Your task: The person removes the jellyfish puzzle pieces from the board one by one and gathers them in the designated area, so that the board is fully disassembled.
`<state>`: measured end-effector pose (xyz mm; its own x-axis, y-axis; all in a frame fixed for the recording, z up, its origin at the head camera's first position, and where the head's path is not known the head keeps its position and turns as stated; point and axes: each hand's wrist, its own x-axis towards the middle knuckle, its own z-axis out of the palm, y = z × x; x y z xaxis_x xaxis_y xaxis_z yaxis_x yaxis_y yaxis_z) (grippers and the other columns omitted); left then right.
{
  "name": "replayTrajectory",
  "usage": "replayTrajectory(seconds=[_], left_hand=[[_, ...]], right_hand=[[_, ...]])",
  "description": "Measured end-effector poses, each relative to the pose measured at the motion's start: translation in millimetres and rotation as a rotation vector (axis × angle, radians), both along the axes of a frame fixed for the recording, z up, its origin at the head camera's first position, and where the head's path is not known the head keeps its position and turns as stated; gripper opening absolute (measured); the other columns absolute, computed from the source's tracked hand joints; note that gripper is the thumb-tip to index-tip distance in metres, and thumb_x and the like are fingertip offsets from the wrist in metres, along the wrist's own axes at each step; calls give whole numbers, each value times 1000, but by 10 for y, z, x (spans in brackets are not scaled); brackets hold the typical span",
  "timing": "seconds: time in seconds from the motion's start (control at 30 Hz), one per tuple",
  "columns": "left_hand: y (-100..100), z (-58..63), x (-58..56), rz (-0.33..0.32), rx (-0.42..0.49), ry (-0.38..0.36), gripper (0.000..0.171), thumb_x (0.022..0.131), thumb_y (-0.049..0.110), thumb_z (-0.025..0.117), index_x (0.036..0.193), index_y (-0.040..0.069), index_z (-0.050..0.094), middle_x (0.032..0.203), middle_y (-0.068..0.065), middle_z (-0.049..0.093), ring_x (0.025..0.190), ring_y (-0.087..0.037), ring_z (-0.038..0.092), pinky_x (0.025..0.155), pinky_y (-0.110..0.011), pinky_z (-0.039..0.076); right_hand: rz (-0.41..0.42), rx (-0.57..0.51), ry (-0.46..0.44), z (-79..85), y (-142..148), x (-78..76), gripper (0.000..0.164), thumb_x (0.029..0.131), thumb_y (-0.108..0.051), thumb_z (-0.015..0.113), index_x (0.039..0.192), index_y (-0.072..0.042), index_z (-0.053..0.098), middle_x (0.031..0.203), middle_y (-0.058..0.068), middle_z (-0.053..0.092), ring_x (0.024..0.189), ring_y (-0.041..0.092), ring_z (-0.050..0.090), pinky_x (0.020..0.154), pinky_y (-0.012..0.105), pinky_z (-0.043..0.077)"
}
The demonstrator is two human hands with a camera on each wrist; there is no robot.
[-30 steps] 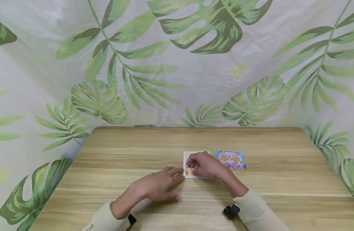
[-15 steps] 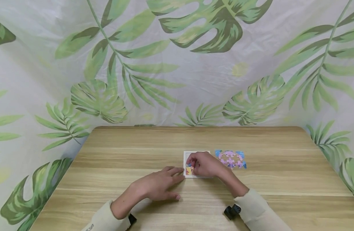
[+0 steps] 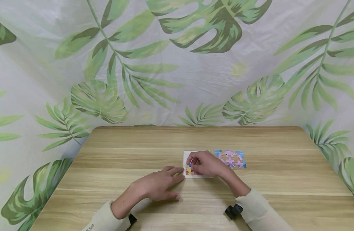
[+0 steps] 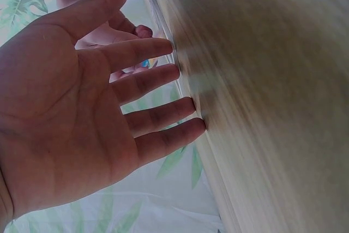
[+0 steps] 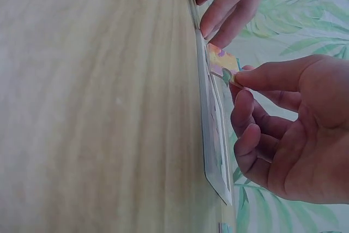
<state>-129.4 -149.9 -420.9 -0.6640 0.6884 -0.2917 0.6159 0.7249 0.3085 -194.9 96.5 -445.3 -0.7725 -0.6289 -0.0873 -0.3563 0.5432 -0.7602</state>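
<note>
A white-rimmed puzzle tray (image 3: 184,156) lies on the table, with orange and yellow jigsaw pieces (image 3: 189,171) in its lower left corner. Over it, my right hand (image 3: 207,163) pinches a small jigsaw piece between thumb and index finger; in the right wrist view this piece (image 5: 234,82) is mostly covered by the fingertips, beside the laid pieces (image 5: 220,58). The other right fingers curl loosely. My left hand (image 3: 159,185) has its fingers extended, their tips against the tray's left edge. In the left wrist view the palm (image 4: 71,107) shows, fingers spread.
Right of the tray lies a group of pink and blue jigsaw pieces (image 3: 229,157), joined or close together, with gaps among them. The wooden table (image 3: 122,150) ends at a leaf-print cloth (image 3: 165,80). A black wrist camera (image 3: 233,211) hangs by the right sleeve.
My right fingers have shifted slightly over the same spot in the tray, and the piece near them sits at a different tilt. The left hand stays in place.
</note>
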Motion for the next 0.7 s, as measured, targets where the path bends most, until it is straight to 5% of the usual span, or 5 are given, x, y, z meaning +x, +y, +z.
replayTrajectory(seconds=[0.4, 0.7], left_hand=[[7, -6, -4, 6, -5, -23, 68, 103, 46, 71, 160, 13, 53, 174, -4, 37, 160, -32, 37, 122, -51, 46], [1, 1, 9, 3, -3, -15, 69, 103, 45, 72, 160, 11, 52, 174, -6, 38, 159, -31, 37, 122, -51, 47]], right_hand=[[-15, -39, -76, 25, 306, 19, 18, 99, 0, 60, 111, -4, 73, 91, 6, 72, 75, 15, 66, 66, 26, 53], [-55, 13, -5, -15, 592, 16, 12, 101, -4, 65, 109, -7, 74, 90, 2, 70, 79, 13, 59, 71, 24, 50]])
